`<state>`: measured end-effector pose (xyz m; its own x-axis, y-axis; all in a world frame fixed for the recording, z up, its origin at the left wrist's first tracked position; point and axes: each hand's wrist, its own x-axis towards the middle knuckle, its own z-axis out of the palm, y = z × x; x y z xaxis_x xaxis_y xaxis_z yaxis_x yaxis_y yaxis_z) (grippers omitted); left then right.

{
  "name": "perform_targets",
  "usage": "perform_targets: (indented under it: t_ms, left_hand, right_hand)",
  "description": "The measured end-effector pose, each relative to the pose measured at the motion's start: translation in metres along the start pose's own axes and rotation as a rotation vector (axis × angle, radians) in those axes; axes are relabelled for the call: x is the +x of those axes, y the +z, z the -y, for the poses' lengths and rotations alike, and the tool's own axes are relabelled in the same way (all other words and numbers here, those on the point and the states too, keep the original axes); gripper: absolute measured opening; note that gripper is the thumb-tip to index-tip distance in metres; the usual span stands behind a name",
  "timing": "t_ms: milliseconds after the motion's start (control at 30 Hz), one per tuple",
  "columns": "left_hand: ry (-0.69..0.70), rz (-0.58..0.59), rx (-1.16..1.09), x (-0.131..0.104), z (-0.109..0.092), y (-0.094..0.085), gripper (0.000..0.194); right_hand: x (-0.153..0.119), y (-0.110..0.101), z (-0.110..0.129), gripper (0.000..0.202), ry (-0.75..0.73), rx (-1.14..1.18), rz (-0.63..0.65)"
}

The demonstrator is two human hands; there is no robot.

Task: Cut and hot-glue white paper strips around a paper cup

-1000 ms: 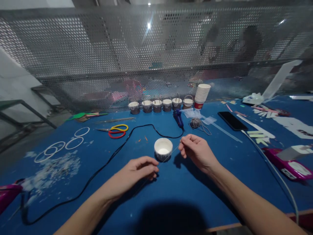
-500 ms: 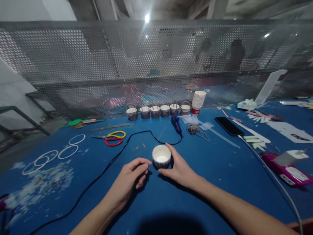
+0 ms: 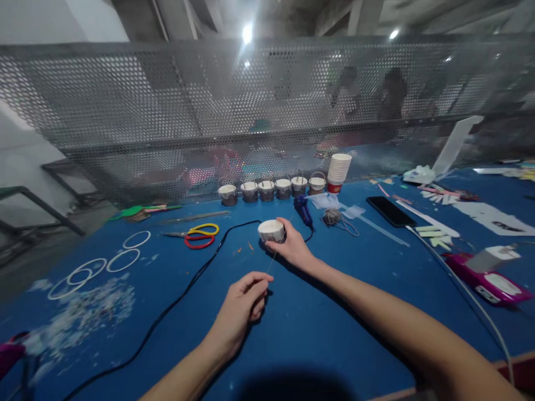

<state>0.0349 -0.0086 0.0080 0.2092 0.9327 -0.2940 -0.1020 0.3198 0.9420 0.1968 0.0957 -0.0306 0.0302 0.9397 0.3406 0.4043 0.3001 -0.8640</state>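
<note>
My right hand (image 3: 293,246) is closed around the side of a small white paper cup (image 3: 270,230) with a grey decorated outside, resting on or just above the table and tilted. Nearer to me, my left hand (image 3: 243,303) pinches one end of a thin wire-like strand (image 3: 272,263). The strand runs up from the left fingertips to the cup and past the right thumb; whether it is wire or thread I cannot tell. Beyond the cup lies a blue glue gun (image 3: 302,211), its black cord (image 3: 184,289) curving across the table on the left.
Small bucket-like cups (image 3: 266,191) line the back by a perforated metal screen (image 3: 167,111), beside stacked paper cups (image 3: 339,170). Scissors (image 3: 201,236), white rings (image 3: 123,260) and scraps lie left. A twine ball (image 3: 331,216), phone (image 3: 390,211) and magenta device (image 3: 489,281) sit right.
My right hand has moved the cup away from me and tilted it. The left hand has come slightly nearer and right, so a stretch of strand shows between the hands.
</note>
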Motion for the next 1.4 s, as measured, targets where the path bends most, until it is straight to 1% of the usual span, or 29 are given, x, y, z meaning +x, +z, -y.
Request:
perform_targets:
  t_ms: [100,167,300,367,467,567,633,700,733,833,1000,1167,1300,1400]
  left_hand:
    - [0.024,-0.004,0.027,0.001,-0.001,-0.001,0.035]
    - [0.039,-0.010,0.074,0.003,-0.001,-0.003,0.035]
    - [0.087,-0.055,0.178,0.006,0.000,-0.007,0.034]
    - [0.105,-0.072,0.176,0.008,-0.002,-0.008,0.033]
    - [0.105,-0.078,0.157,0.010,-0.004,-0.009,0.032]
    - [0.085,-0.078,0.200,0.011,-0.004,-0.008,0.033]
    - [0.067,-0.069,0.247,0.010,-0.003,-0.007,0.033]
    - [0.061,-0.063,0.296,0.009,-0.001,-0.006,0.032]
    - [0.063,-0.063,0.319,0.009,0.000,-0.006,0.032]
    - [0.065,-0.062,0.376,0.008,0.000,-0.007,0.030]
    - [0.005,-0.030,0.425,0.009,0.000,-0.010,0.028]
    - [-0.058,0.009,0.385,0.010,0.003,-0.014,0.030]
    - [-0.082,0.057,0.309,0.012,0.004,-0.017,0.027]
    - [-0.138,0.092,0.200,0.013,0.002,-0.018,0.026]
  right_hand:
    - [0.006,0.010,-0.005,0.069,-0.003,0.033,-0.052]
    - [0.009,0.013,-0.008,0.071,0.005,0.059,-0.076]
    - [0.009,0.008,-0.006,0.079,0.024,0.125,-0.097]
    - [0.002,0.001,-0.001,0.070,0.039,0.166,-0.120]
    - [-0.020,-0.015,0.009,0.047,0.080,0.243,-0.145]
    - [-0.047,-0.025,0.021,0.029,0.152,0.340,-0.103]
    - [-0.064,-0.025,0.029,0.024,0.213,0.411,-0.049]
    - [-0.075,-0.020,0.035,0.026,0.300,0.527,0.013]
    - [-0.078,-0.017,0.037,0.028,0.362,0.620,0.040]
    - [-0.081,-0.009,0.040,0.036,0.463,0.794,0.081]
    - [-0.079,-0.007,0.036,0.044,0.535,0.853,0.107]
    - [-0.081,-0.009,0.031,0.045,0.622,0.928,0.141]
    - [-0.082,-0.010,0.029,0.043,0.630,0.966,0.155]
    - [-0.081,-0.011,0.030,0.040,0.647,0.984,0.140]
